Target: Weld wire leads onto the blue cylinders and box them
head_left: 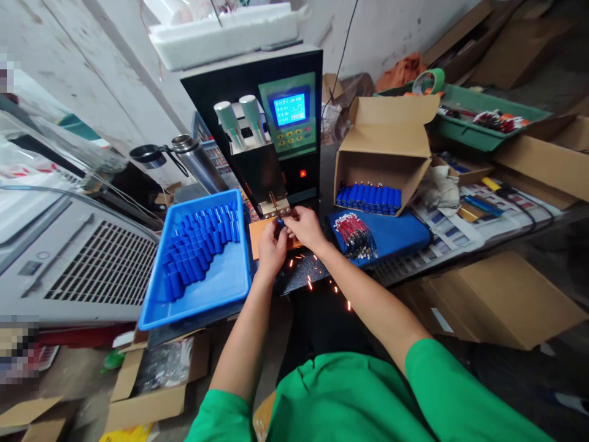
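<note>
My left hand [272, 248] is closed on a small blue battery cell [280, 222], held under the electrode pins [273, 201] of a black spot welder [294, 166]. Close beside it, my right hand [307, 228] pinches at the end of the cell; whatever lies between those fingertips is too small to make out. Orange sparks [310, 283] fly down below my hands. A blue tray [153, 294] with rows of blue cells stands to the left. Right of my hands, a bundle of red and black wire leads [355, 235] with white connectors rests on a blue pad [400, 238].
An open cardboard box [391, 126] with more blue cells stands behind the pad. A steel flask [197, 162] is left of the welder. A green tray [488, 144] of wires sits at the back right. White foam [225, 37] tops the welder.
</note>
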A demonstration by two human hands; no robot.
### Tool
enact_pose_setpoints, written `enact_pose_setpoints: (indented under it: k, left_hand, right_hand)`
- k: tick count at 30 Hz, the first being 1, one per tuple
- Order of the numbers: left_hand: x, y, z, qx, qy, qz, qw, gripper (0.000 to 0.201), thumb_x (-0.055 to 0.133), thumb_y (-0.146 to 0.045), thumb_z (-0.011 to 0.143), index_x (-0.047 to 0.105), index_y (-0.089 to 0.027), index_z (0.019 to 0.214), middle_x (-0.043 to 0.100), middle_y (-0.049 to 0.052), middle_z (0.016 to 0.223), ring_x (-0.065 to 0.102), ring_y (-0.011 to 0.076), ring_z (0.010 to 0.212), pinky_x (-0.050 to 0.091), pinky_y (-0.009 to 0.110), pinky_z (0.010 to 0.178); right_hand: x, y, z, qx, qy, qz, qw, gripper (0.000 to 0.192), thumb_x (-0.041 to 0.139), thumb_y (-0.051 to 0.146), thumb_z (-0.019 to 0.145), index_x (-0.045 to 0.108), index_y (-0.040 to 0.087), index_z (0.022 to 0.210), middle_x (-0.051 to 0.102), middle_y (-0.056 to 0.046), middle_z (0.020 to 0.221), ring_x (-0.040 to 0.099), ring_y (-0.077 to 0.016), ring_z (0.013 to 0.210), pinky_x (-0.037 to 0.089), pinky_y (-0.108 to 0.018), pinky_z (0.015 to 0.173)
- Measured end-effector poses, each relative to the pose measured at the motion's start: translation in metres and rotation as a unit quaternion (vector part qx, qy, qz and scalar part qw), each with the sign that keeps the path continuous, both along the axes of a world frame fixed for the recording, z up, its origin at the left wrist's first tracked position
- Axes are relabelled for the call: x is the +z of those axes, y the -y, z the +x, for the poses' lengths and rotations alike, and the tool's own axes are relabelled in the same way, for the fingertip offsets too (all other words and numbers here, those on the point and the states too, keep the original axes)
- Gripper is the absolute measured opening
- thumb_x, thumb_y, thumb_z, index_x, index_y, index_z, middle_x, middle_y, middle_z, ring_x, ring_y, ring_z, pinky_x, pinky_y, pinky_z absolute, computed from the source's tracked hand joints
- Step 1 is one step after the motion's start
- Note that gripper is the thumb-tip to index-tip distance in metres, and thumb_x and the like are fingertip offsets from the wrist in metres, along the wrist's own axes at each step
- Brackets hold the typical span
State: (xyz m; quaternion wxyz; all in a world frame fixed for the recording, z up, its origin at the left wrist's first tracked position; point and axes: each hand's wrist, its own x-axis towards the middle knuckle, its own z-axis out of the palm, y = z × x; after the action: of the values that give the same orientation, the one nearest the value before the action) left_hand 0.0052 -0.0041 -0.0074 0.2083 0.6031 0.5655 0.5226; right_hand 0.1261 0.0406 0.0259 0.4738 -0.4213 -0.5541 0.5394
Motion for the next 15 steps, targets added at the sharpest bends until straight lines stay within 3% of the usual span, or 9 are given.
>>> enact_pose_setpoints:
  k: [7, 15]
  left_hand:
    - [0.005, 0.002, 0.002, 0.007, -0.001, 0.002, 1.0, 0.027, 0.056, -0.028, 0.094, 0.064, -0.017, 0.117, 0.071, 0.007, 0.1, 0.067, 0.0201, 0.095, 0.053, 0.035, 0.092]
    - [0.004, -0.002, 0.001, 0.015, -0.006, 0.0, 1.0, 0.027, 0.063, -0.033, 0.09, 0.068, -0.017, 0.11, 0.072, 0.006, 0.093, 0.066, 0.0189, 0.084, 0.053, 0.033, 0.081]
  right_hand:
    - [-0.001, -0.002, 0.001, 0.029, -0.024, -0.029, 0.999, 0.029, 0.073, 0.043, 0.08, 0.058, 0.019, 0.073, 0.062, 0.002, 0.059, 0.059, -0.0112, 0.048, 0.049, -0.02, 0.043]
    - [-0.001, 0.014, 0.013, 0.003, -0.002, 0.014, 1.0, 0.015, 0.068, 0.034, 0.081, 0.063, 0.02, 0.079, 0.062, 0.003, 0.063, 0.06, -0.0127, 0.055, 0.049, -0.021, 0.049]
